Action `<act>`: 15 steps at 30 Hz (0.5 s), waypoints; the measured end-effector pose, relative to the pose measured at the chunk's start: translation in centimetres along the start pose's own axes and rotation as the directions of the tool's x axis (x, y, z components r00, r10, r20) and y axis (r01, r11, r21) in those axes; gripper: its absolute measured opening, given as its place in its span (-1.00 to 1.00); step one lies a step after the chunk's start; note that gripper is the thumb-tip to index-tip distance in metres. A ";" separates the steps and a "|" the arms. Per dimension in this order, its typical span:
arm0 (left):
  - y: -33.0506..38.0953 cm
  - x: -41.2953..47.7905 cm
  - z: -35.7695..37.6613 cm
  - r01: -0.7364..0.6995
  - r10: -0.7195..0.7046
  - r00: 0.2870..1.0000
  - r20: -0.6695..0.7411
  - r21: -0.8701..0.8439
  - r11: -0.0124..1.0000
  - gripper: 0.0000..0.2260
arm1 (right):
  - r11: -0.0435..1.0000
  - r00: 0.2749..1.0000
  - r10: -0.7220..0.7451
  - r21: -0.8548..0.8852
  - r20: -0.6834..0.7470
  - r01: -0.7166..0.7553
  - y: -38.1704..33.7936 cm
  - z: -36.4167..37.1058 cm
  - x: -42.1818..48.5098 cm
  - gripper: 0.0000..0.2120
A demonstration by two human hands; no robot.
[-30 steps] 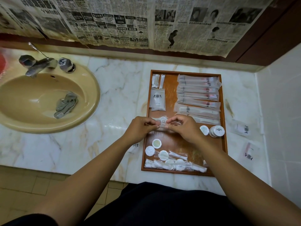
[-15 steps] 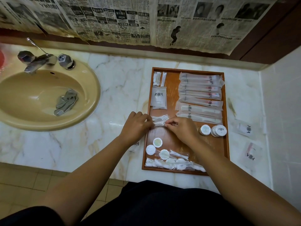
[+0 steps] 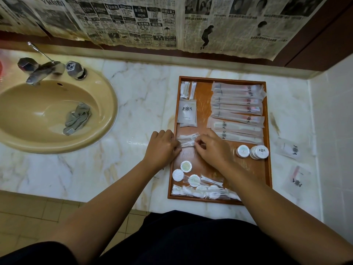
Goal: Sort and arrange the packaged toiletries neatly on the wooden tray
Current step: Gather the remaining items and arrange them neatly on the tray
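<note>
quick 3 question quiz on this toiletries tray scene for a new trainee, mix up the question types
1. True or false: the grey cloth lies inside the sink.
2. What do the left hand and the right hand hold between them?
A) a clear packet of white picks
B) a bar of soap
C) a folded towel
3. Short answer: how many sachets lie on the marble counter to the right of the wooden tray?

Key: 1 true; 2 A; 3 two.
</note>
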State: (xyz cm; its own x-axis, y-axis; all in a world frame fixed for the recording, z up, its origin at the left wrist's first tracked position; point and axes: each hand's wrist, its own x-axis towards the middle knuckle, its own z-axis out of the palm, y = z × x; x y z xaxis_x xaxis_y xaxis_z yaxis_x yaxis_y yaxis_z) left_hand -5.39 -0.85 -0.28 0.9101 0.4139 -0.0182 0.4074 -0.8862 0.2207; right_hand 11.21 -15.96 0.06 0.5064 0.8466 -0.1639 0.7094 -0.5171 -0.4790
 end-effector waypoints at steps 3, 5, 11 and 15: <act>-0.1 0.2 0.0 0.002 -0.002 1.000 -0.001 0.014 1.000 -0.83 | 0.999 0.997 -0.035 -0.014 -0.069 0.034 -0.2 -0.4 0.8 -0.78; -0.1 0.2 -0.1 -0.001 0.001 1.000 0.002 0.020 1.000 -0.85 | 0.996 0.995 -0.088 -0.029 -0.045 0.087 -0.4 -0.6 1.6 -0.75; 0.1 0.3 -0.2 0.032 -0.033 0.999 0.035 0.021 0.999 -0.87 | 0.991 0.992 -0.096 -0.088 0.083 0.103 -1.1 -0.6 3.6 -0.77; 0.6 0.5 -0.1 0.037 -0.038 0.999 0.036 0.026 0.999 -0.92 | 0.989 0.991 -0.087 -0.114 0.100 0.098 -1.5 -0.5 4.0 -0.82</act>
State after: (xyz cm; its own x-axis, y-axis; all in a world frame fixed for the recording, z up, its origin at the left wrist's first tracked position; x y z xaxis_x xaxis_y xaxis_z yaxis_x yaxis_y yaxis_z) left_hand -4.66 -1.13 -0.06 0.8962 0.4393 -0.0615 0.4425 -0.8754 0.1946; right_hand 12.43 -11.87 0.54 0.3912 0.8966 -0.2076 0.8070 -0.4426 -0.3910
